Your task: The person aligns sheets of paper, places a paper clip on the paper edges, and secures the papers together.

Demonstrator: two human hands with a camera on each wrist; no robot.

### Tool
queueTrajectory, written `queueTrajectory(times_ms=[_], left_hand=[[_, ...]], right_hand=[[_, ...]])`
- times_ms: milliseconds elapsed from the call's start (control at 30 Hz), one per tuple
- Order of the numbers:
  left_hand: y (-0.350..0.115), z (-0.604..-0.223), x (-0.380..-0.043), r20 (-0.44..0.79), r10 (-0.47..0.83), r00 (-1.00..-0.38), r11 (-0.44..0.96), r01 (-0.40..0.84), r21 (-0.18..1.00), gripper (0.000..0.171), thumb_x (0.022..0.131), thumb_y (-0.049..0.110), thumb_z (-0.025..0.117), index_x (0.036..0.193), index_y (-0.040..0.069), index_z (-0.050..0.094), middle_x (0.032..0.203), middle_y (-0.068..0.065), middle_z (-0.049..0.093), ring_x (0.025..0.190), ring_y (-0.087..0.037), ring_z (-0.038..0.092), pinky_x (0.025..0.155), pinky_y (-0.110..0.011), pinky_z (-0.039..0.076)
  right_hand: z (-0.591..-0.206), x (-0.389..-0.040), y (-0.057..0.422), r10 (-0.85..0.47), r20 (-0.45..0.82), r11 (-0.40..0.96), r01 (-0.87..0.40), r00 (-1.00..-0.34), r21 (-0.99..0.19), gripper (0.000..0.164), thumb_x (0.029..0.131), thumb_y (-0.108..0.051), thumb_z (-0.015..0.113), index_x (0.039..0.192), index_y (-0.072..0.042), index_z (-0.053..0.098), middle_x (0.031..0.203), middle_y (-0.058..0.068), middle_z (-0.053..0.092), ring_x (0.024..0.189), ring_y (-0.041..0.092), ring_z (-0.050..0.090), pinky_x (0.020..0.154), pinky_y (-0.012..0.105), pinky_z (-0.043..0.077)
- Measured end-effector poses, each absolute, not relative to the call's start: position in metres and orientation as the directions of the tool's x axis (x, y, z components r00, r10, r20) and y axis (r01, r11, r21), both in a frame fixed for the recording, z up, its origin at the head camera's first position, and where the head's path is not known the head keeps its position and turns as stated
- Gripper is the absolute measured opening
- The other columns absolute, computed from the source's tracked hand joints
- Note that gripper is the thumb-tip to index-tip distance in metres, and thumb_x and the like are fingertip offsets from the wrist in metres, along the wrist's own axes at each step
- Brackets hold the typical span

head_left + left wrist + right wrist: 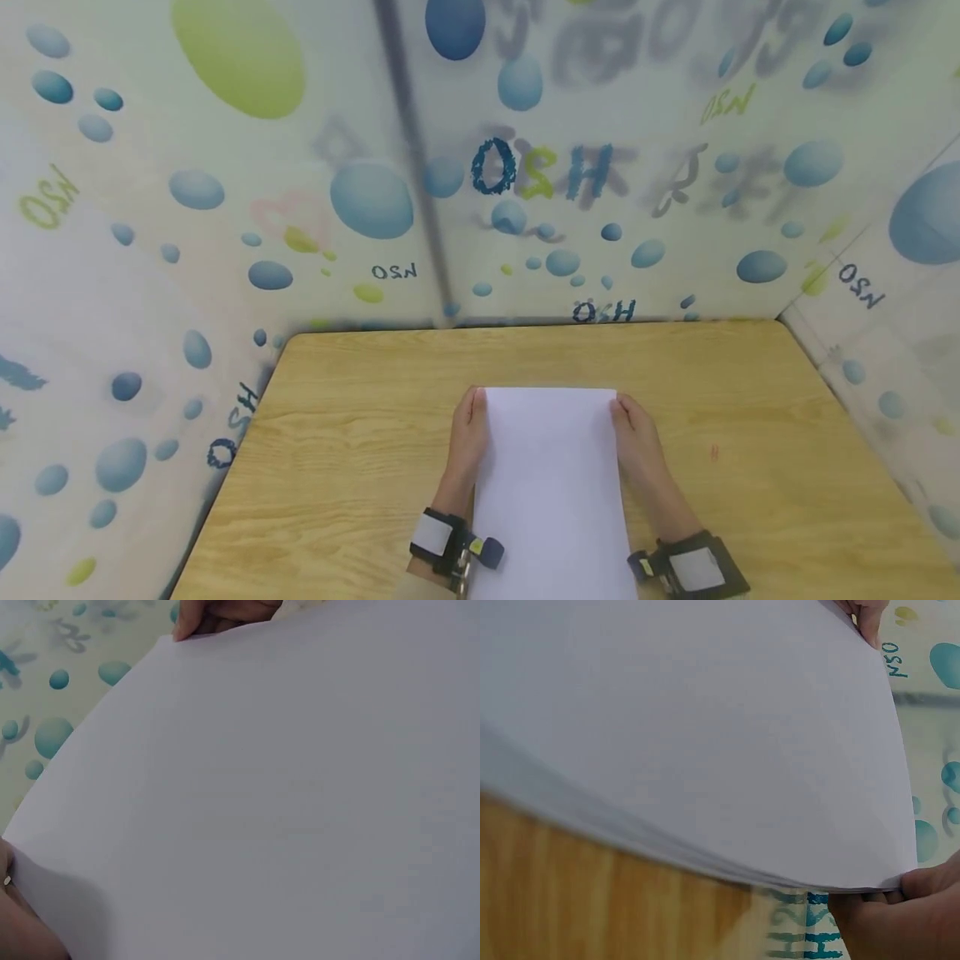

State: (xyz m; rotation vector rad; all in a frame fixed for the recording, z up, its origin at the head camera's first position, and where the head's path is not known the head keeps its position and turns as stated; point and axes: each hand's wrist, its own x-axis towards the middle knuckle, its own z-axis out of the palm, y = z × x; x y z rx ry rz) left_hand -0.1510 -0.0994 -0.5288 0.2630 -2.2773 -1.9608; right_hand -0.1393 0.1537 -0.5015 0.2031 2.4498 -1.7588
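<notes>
Now holds white paper (551, 483) by its two far corners, above the wooden surface (337, 433). With left hand (469, 429), pinches the far left corner; with right hand (637, 433), pinches the far right corner, thumb on top and fingers beneath. Along the right edge of the paper, shows several thin layers. Cannot tell the place of the near end, cut off by the border of the head view. On each wrist, wears a dark band (454, 537). Behind the surface, shows a spotted wall (315, 150) with letters.
</notes>
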Motion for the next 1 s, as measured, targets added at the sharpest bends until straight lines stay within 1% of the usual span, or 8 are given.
queueTrajectory(times_ms=[233, 467, 600, 700, 767, 833, 900, 1000], left_hand=[[-0.104, -0.539, -0.154, -0.065, -0.182, -0.981, 0.16, -0.095, 0.983, 0.036, 0.105, 0.038, 0.036, 0.1, 0.008, 0.057, 0.089, -0.003, 0.049, 0.084, -0.018, 0.047, 0.075, -0.034, 0.038], [-0.11, -0.541, -0.155, -0.123, -0.112, -0.986, 0.139, -0.138, 0.981, 0.034, 0.106, 0.033, 0.036, 0.107, 0.009, 0.059, 0.099, -0.005, 0.056, 0.094, -0.02, 0.05, 0.087, -0.038, 0.04], [-0.11, -0.542, -0.155, -0.123, -0.093, -0.988, 0.135, -0.134, 0.982, 0.033, 0.106, 0.032, 0.036, 0.11, 0.01, 0.059, 0.1, -0.004, 0.056, 0.094, -0.019, 0.05, 0.086, -0.037, 0.04], [-0.11, -0.542, -0.155, -0.118, -0.097, -0.988, 0.132, -0.13, 0.983, 0.033, 0.106, 0.032, 0.036, 0.11, 0.009, 0.059, 0.099, -0.004, 0.056, 0.093, -0.019, 0.05, 0.084, -0.037, 0.04], [-0.11, -0.542, -0.155, -0.118, -0.101, -0.988, 0.128, -0.131, 0.983, 0.033, 0.106, 0.032, 0.037, 0.11, 0.008, 0.059, 0.099, -0.005, 0.056, 0.093, -0.019, 0.05, 0.085, -0.038, 0.04], [-0.11, -0.541, -0.154, -0.121, -0.1, -0.988, 0.129, -0.134, 0.983, 0.034, 0.106, 0.033, 0.036, 0.111, 0.008, 0.059, 0.101, -0.006, 0.056, 0.095, -0.02, 0.05, 0.087, -0.039, 0.04], [-0.111, -0.54, -0.154, -0.131, -0.098, -0.987, 0.133, -0.143, 0.981, 0.036, 0.106, 0.034, 0.035, 0.117, 0.01, 0.06, 0.106, -0.004, 0.058, 0.099, -0.019, 0.051, 0.092, -0.04, 0.039], [-0.111, -0.54, -0.153, -0.14, -0.09, -0.986, 0.136, -0.151, 0.979, 0.037, 0.107, 0.034, 0.034, 0.126, 0.013, 0.058, 0.114, -0.002, 0.06, 0.108, -0.018, 0.052, 0.1, -0.043, 0.037]], right_hand=[[-0.509, -0.146, 0.157, 0.017, -0.224, 0.328, 0.217, -0.974, -0.919, 0.05, 0.108, -0.024, 0.031, 0.146, 0.008, 0.028, 0.154, 0.024, 0.023, 0.143, 0.036, 0.017, 0.111, 0.049, 0.02], [-0.512, -0.148, 0.159, 0.02, -0.271, 0.338, 0.262, -0.962, -0.904, 0.053, 0.108, -0.027, 0.03, 0.148, 0.006, 0.025, 0.154, 0.024, 0.021, 0.143, 0.036, 0.016, 0.111, 0.049, 0.019], [-0.513, -0.148, 0.16, 0.032, -0.278, 0.338, 0.272, -0.96, -0.901, 0.053, 0.107, -0.027, 0.031, 0.148, 0.007, 0.025, 0.153, 0.025, 0.023, 0.142, 0.037, 0.017, 0.112, 0.049, 0.018], [-0.515, -0.149, 0.161, 0.033, -0.273, 0.325, 0.269, -0.961, -0.907, 0.049, 0.107, -0.023, 0.032, 0.145, 0.008, 0.031, 0.149, 0.026, 0.031, 0.14, 0.036, 0.026, 0.11, 0.048, 0.023], [-0.517, -0.149, 0.161, 0.03, -0.27, 0.31, 0.266, -0.962, -0.913, 0.046, 0.107, -0.02, 0.033, 0.143, 0.008, 0.035, 0.143, 0.026, 0.04, 0.133, 0.034, 0.036, 0.107, 0.048, 0.029], [-0.519, -0.149, 0.162, 0.02, -0.274, 0.293, 0.268, -0.961, -0.918, 0.044, 0.107, -0.017, 0.033, 0.142, 0.008, 0.037, 0.139, 0.025, 0.043, 0.128, 0.033, 0.04, 0.105, 0.048, 0.033], [-0.52, -0.148, 0.163, -0.004, -0.286, 0.273, 0.274, -0.958, -0.922, 0.044, 0.107, -0.017, 0.033, 0.143, 0.009, 0.035, 0.141, 0.025, 0.041, 0.13, 0.033, 0.039, 0.104, 0.048, 0.034], [-0.522, -0.147, 0.164, -0.042, -0.297, 0.247, 0.278, -0.954, -0.928, 0.046, 0.107, -0.017, 0.033, 0.144, 0.01, 0.031, 0.149, 0.026, 0.032, 0.137, 0.036, 0.031, 0.106, 0.05, 0.031]])
